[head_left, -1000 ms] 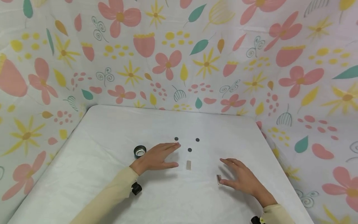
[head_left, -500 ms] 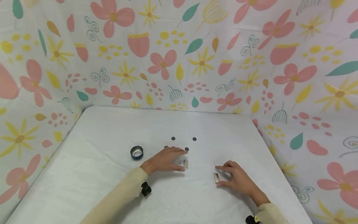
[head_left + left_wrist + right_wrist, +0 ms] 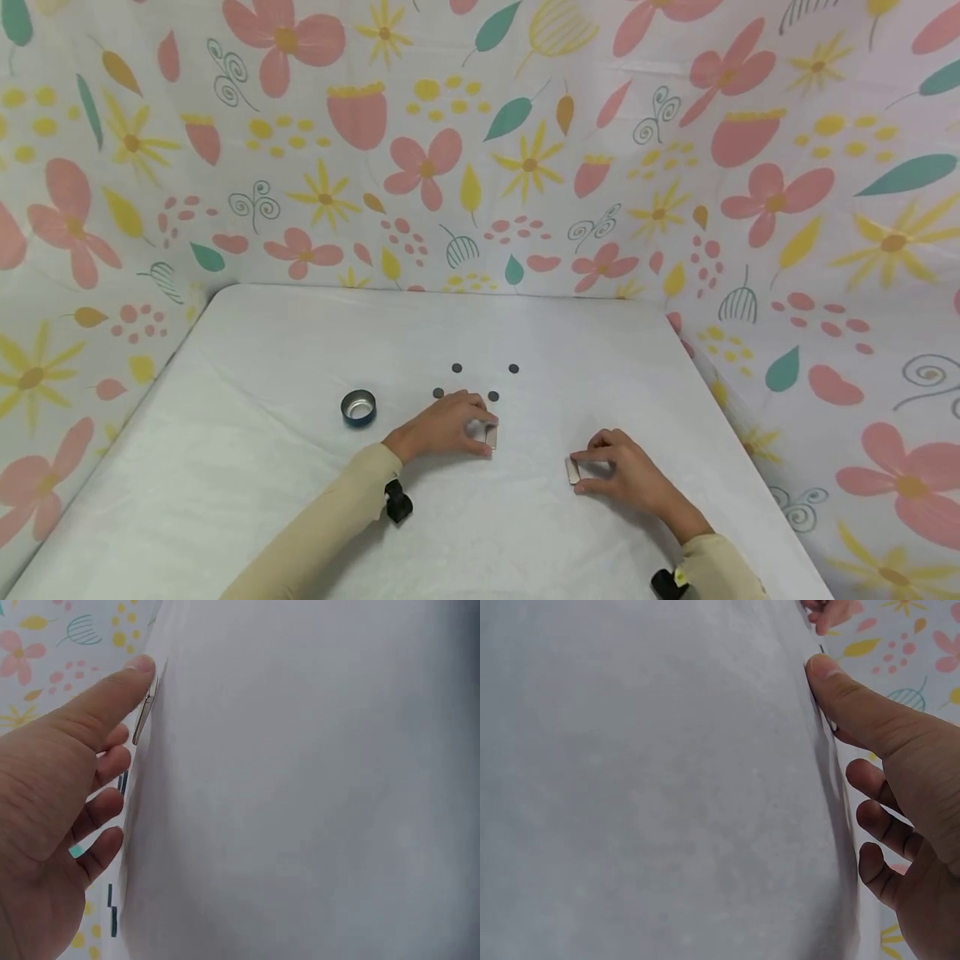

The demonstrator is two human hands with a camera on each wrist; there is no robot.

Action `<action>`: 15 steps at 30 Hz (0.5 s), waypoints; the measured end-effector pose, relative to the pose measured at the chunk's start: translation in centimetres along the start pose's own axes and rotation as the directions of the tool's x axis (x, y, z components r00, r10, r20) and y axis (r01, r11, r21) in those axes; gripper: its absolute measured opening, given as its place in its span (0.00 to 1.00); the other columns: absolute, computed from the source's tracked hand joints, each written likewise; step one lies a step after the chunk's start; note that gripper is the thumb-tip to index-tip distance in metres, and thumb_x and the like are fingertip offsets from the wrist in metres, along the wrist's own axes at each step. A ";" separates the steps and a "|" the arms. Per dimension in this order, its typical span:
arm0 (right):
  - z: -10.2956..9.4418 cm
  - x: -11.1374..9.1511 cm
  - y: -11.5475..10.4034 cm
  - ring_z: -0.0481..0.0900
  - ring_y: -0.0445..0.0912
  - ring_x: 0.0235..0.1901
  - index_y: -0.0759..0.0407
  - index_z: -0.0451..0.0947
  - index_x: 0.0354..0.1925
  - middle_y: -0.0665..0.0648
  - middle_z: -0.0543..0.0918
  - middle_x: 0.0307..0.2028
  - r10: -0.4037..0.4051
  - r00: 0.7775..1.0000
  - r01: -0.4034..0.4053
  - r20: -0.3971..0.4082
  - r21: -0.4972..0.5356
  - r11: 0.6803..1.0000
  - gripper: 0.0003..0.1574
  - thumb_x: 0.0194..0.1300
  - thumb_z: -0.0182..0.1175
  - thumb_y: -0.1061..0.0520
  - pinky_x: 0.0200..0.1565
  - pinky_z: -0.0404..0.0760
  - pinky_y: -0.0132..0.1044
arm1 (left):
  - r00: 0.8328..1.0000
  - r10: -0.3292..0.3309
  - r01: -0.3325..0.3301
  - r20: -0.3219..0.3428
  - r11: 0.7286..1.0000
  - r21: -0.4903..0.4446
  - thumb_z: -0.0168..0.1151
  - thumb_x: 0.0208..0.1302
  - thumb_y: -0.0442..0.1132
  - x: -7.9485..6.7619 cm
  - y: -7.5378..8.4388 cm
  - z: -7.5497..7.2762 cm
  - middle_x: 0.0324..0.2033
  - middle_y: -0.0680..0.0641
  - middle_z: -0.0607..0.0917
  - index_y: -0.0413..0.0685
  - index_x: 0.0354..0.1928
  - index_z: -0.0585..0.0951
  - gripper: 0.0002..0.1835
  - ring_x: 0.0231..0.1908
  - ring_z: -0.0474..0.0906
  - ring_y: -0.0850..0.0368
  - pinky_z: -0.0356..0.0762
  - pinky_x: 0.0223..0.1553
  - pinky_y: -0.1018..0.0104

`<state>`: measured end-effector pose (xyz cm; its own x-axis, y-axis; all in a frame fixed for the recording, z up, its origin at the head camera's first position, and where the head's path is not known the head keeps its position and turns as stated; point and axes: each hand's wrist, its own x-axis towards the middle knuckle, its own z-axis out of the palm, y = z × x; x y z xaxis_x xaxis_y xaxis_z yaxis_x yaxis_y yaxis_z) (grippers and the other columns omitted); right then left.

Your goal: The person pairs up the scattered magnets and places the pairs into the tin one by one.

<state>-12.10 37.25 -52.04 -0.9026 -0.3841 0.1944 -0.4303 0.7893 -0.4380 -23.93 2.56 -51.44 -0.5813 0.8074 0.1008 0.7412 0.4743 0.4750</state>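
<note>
Pinching, left hand (image 3: pixel 444 428): thumb and index finger barely parted, spanning the left silver bar (image 3: pixel 491 437) end to end.
Pinching, right hand (image 3: pixel 632 473): same spread on the right silver bar (image 3: pixel 573 472); the thumb hides most of it at the wrist, so firmness is hard to judge.
Bars: apart, between the hands.
Dark discs (image 3: pixel 513 368): four, beyond the left bar.

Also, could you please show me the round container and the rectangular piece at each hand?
Round container (image 3: pixel 358 408), head view: its silvery inside.
Left rectangular piece (image 3: pixel 491 437), head view: its visible face.
Right rectangular piece (image 3: pixel 573 471), head view: its visible face.
</note>
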 end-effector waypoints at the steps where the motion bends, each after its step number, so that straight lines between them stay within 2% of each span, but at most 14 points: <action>1: 0.0 0.0 0.0 0.70 0.36 0.41 0.50 0.90 0.49 0.41 0.78 0.42 0.006 1.000 -0.006 0.002 0.001 1.000 0.31 0.50 0.78 0.37 0.39 0.75 0.34 | 1.000 -0.008 0.008 0.001 1.000 -0.010 0.75 0.59 0.59 0.0 0.0 0.0 0.50 0.58 0.82 0.56 0.60 0.86 0.29 0.47 0.72 0.62 0.70 0.53 0.67; 10: 0.0 0.1 -0.3 0.70 0.38 0.40 0.50 0.90 0.48 0.44 0.79 0.41 -0.005 1.000 0.005 -0.011 0.008 1.000 0.26 0.53 0.78 0.40 0.38 0.74 0.35 | 0.999 -0.050 0.049 -0.007 0.993 -0.103 0.75 0.60 0.56 0.2 -0.3 0.2 0.44 0.60 0.82 0.55 0.52 0.88 0.22 0.45 0.73 0.63 0.72 0.53 0.64; 15: 0.1 0.1 -0.4 0.70 0.38 0.39 0.52 0.90 0.47 0.44 0.79 0.41 -0.023 1.000 0.023 -0.015 0.004 1.000 0.25 0.55 0.78 0.41 0.37 0.74 0.35 | 0.999 -0.049 0.049 -0.003 0.994 -0.101 0.75 0.61 0.54 0.3 -0.2 0.2 0.41 0.60 0.82 0.55 0.51 0.88 0.20 0.43 0.72 0.63 0.71 0.51 0.64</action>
<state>-12.04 36.82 -51.88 -0.8928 -0.3946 0.2174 -0.4505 0.7785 -0.4370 -24.13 2.78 -51.67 -0.6180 0.7821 0.0801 0.6743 0.4749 0.5655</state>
